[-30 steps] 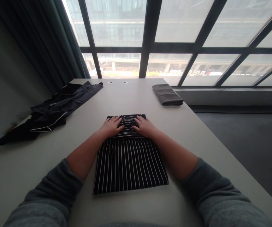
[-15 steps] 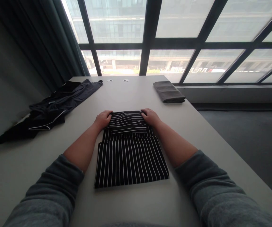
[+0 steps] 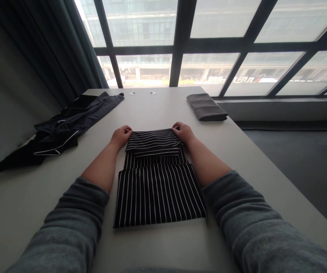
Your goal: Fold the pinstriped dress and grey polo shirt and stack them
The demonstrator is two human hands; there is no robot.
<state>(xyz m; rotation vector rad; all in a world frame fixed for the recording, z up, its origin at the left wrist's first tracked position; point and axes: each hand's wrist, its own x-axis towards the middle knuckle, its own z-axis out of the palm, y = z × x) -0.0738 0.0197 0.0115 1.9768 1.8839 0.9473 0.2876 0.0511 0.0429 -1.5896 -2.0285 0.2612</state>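
Note:
A black cloth with white stripes [image 3: 159, 193] lies partly folded on the table in front of me. On its near part the stripes run lengthwise. Its far part is turned over, so the stripes there run crosswise, and a folded band shows in the middle. My left hand [image 3: 121, 135] is closed in a pinch on the far left corner. At the far right corner, my right hand [image 3: 183, 132] pinches the edge in the same way. Both forearms reach along the sides of the cloth.
On the white table [image 3: 152, 110], a heap of dark clothes [image 3: 75, 117] with white piping lies along the left edge. A folded grey-brown cloth [image 3: 206, 107] rests near the far right edge. Two round cable covers [image 3: 152, 93] sit at the back. Windows and a dark curtain [image 3: 46, 45] stand beyond.
My hands have gone from lying on the far corners, fingers extended, to pinching them. The far edge looks straighter. The view has shifted slightly.

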